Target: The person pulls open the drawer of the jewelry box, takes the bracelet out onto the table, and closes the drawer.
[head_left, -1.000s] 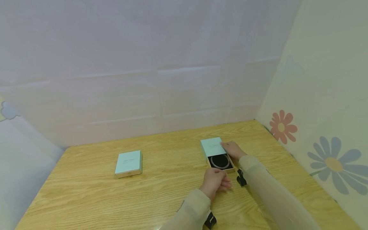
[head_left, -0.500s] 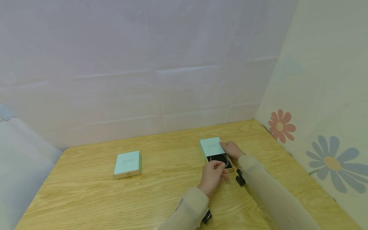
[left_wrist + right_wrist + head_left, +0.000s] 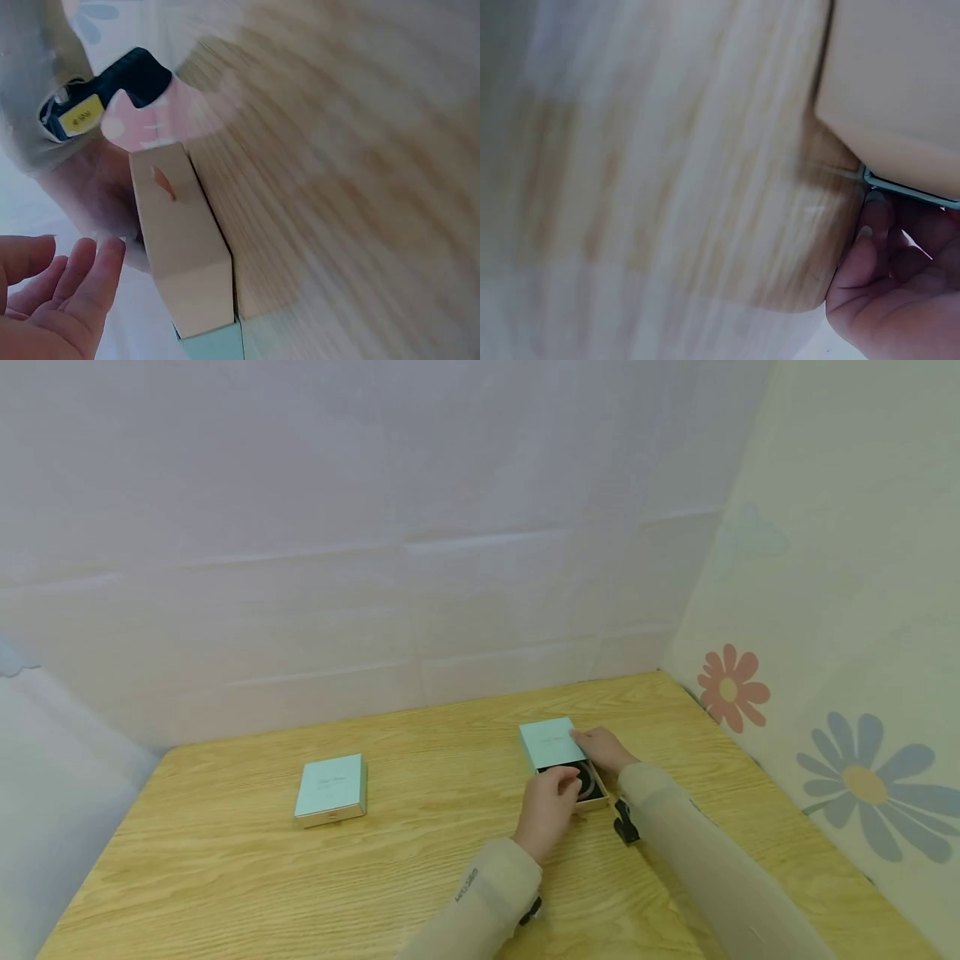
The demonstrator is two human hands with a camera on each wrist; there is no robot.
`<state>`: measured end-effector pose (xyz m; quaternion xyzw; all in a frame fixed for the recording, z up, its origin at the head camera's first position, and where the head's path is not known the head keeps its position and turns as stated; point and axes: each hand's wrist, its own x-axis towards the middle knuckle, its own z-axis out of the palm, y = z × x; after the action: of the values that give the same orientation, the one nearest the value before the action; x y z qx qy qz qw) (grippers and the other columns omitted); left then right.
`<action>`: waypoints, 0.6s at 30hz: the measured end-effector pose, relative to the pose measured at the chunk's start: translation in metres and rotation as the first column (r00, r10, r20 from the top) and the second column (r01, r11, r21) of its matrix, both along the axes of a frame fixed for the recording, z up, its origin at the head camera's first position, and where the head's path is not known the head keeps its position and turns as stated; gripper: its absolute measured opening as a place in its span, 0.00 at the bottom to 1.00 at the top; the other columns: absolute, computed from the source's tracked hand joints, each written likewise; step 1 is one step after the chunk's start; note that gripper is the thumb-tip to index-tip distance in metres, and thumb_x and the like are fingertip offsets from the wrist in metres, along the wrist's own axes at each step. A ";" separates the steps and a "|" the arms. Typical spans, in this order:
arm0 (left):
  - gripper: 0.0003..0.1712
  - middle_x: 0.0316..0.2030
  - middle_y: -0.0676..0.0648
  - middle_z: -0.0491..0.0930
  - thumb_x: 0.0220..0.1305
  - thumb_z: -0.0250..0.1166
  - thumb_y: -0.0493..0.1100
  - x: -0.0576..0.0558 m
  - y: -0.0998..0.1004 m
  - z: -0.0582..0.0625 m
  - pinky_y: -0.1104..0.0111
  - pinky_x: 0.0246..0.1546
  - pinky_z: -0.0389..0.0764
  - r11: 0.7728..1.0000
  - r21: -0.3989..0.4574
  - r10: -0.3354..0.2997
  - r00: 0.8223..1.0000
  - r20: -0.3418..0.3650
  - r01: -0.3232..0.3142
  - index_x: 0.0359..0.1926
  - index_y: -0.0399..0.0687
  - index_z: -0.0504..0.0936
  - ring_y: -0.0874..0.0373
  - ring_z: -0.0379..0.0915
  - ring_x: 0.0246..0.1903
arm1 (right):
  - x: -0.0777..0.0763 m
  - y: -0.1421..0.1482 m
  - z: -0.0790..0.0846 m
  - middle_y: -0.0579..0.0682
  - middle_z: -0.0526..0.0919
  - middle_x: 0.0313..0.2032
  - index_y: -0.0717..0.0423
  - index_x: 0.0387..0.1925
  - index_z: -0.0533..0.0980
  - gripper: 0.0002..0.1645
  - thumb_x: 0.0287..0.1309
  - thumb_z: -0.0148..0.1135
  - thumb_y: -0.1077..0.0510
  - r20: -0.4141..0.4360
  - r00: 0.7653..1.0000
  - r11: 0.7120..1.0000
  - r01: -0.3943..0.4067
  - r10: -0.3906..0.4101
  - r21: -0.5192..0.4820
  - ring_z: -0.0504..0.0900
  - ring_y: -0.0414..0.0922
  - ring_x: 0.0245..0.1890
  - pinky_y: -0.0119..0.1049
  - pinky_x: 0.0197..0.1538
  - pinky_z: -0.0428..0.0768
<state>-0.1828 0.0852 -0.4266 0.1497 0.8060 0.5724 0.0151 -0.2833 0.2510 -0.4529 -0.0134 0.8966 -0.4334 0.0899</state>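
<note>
On the right of the table, a pale mint gift box (image 3: 546, 742) has its inner drawer (image 3: 592, 805) pulled partway out toward me. A dark bangle-like ring (image 3: 589, 783) lies on the black lining, partly covered by my left hand (image 3: 547, 808). That hand hovers over the drawer's near left part; in the left wrist view its fingers (image 3: 96, 289) are loosely extended beside the beige drawer front (image 3: 187, 236), holding nothing. My right hand (image 3: 606, 750) holds the box's outer sleeve at its right side, thumb on top, other fingers (image 3: 877, 232) bent against the side.
A second mint box (image 3: 331, 785), closed, lies on the left of the wooden table (image 3: 420, 860). A pale cloth wall (image 3: 420, 610) rises behind the table's far edge. Flower-printed cloth (image 3: 862, 777) bounds the right side.
My left hand has moved forward from the drawer's near edge to over the drawer, covering more of the ring. The right hand stays on the sleeve, and the box stays in place.
</note>
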 end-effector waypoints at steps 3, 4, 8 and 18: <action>0.12 0.44 0.40 0.83 0.67 0.60 0.30 -0.003 -0.001 0.000 0.69 0.41 0.81 0.995 -0.098 -0.027 0.998 -0.054 0.022 0.49 0.31 0.82 0.52 0.80 0.44 | -0.001 0.000 0.000 0.42 0.53 0.12 0.50 0.13 0.56 0.30 0.75 0.42 0.51 0.007 1.000 1.000 0.002 -0.002 -0.003 0.53 0.39 0.15 0.33 0.25 0.59; 0.12 0.44 0.40 0.83 0.66 0.60 0.29 -0.005 -0.001 0.000 0.70 0.42 0.81 0.992 -0.120 -0.038 0.997 -0.067 0.030 0.49 0.30 0.82 0.52 0.80 0.44 | -0.001 0.000 0.000 0.42 0.53 0.13 0.50 0.13 0.56 0.30 0.75 0.42 0.51 0.010 1.000 1.000 0.003 -0.003 -0.005 0.53 0.39 0.15 0.33 0.25 0.59; 0.13 0.45 0.39 0.83 0.65 0.59 0.27 -0.008 -0.001 0.000 0.69 0.44 0.81 0.982 -0.184 -0.062 0.994 -0.089 0.045 0.49 0.30 0.82 0.50 0.80 0.46 | -0.001 -0.001 0.001 0.42 0.53 0.13 0.50 0.13 0.56 0.30 0.75 0.42 0.51 0.022 1.000 1.000 0.013 -0.013 -0.015 0.53 0.39 0.15 0.34 0.26 0.60; 0.16 0.51 0.43 0.81 0.66 0.62 0.31 -0.016 0.004 -0.003 0.69 0.51 0.78 0.876 -0.479 -0.159 0.973 -0.166 0.061 0.55 0.36 0.81 0.52 0.77 0.52 | 0.002 -0.002 0.006 0.47 0.63 0.19 0.59 0.20 0.67 0.27 0.76 0.41 0.52 0.030 1.000 1.000 0.000 0.000 0.024 0.62 0.44 0.23 0.38 0.37 0.67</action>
<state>-0.1987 0.0891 -0.4292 0.2440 0.9083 0.3398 0.0026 -0.2812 0.2485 -0.4466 -0.0059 0.9002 -0.4230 0.1033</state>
